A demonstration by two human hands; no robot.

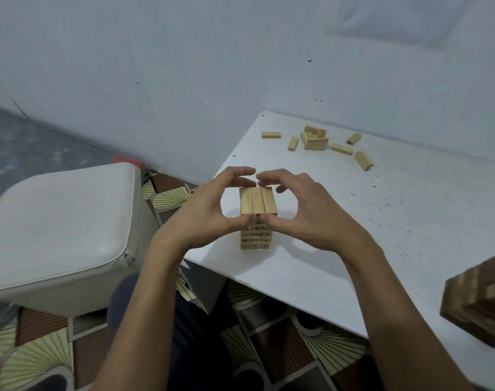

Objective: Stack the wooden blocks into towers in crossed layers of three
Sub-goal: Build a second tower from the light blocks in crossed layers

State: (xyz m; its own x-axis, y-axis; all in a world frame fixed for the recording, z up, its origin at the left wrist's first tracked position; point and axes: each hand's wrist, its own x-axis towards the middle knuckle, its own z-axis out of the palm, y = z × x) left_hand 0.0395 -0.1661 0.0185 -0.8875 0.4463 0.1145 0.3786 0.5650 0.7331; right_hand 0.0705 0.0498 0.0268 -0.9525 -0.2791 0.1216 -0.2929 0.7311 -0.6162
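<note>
A small tower of pale wooden blocks (257, 203) stands near the left corner of the white table (395, 221). Its top layer is three blocks side by side, crossed over the layers below. My left hand (201, 210) and my right hand (311, 210) cup the top of the tower from either side. Both thumbs press the near face just under the top layer. The curled fingers reach round to the far edge, where the fingertips nearly meet. Several loose blocks (315, 139) lie scattered at the far end of the table.
A second, darker block tower (483, 300) stands blurred at the right edge of the view, close to the table's near edge. A white cushioned stool (57, 221) sits left of the table. A grey wall runs behind. Patterned floor lies below.
</note>
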